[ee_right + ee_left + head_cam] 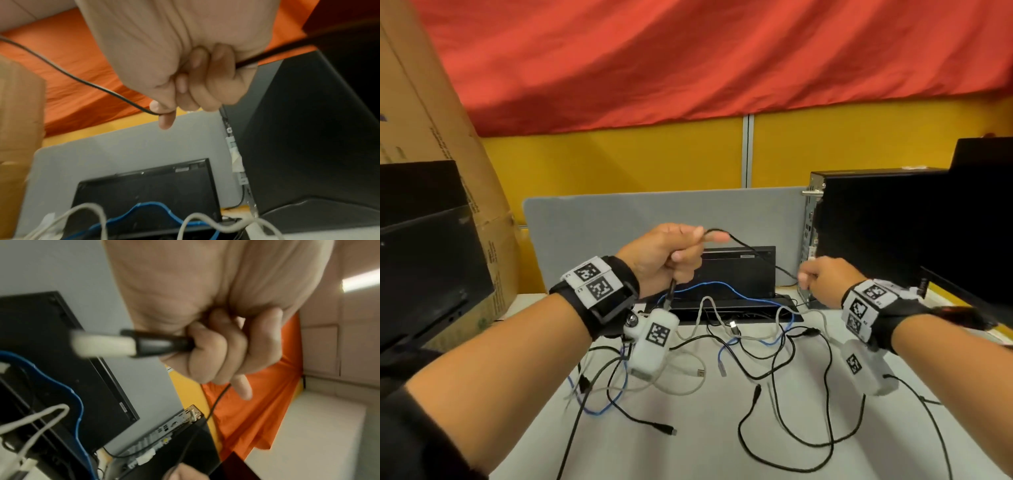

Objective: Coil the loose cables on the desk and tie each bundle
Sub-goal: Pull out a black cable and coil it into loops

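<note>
A thin black cable (755, 254) stretches in the air between both hands above the desk. My left hand (671, 253) grips its plug end; the black plug with a pale tip (131, 344) sticks out of the fist. My right hand (822, 279) holds the same black cable (82, 81) further along, pinched between thumb and curled fingers, with the rest trailing out of the fist. Below on the white desk (715, 452) lies a tangle of loose cables: black ones (784, 428), a blue one (726, 286) and grey ones (681, 387).
A black box (736, 274) stands at the back against a grey divider panel (661, 212). A black computer case (876, 226) is at the right, a dark monitor (424, 260) and a cardboard box (448, 154) at the left.
</note>
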